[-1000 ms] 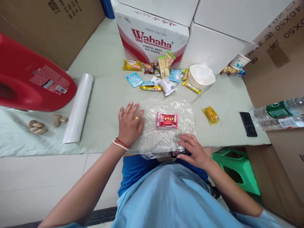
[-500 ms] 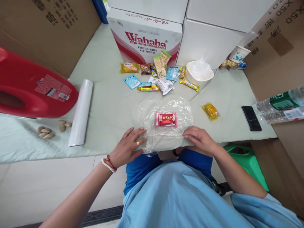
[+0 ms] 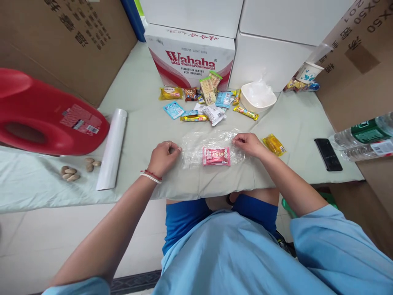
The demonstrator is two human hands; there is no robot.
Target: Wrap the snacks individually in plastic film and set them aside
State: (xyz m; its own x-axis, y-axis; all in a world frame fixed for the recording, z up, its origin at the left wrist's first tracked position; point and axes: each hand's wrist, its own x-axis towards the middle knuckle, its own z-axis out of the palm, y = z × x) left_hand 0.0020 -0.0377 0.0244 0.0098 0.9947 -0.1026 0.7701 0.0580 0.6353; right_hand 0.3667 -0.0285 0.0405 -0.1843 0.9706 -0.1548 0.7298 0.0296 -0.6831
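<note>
A red and pink snack packet (image 3: 216,156) lies on the cloth-covered table, with a sheet of clear plastic film (image 3: 193,157) folded over it. Through the film its print looks hazy. My left hand (image 3: 165,155) rests at the film's left edge, thumb and fingertips pinched together on it. At the upper right of the film, my right hand (image 3: 248,144) pinches the plastic between thumb and fingers. Just beyond my right wrist lies a yellow snack packet (image 3: 274,144).
A white roll of film (image 3: 113,149), several brown nuts (image 3: 70,173) and a red jug (image 3: 55,114) are on the left. Behind are several wrapped snacks (image 3: 211,98), a white bowl (image 3: 258,98) and a Wahaha box (image 3: 190,57). A phone (image 3: 328,154) and bottles (image 3: 368,133) lie right.
Both hands have moved away from the table's front edge, carrying the film's near part up over the red packet. My left hand's spread fingers have closed into a pinch.
</note>
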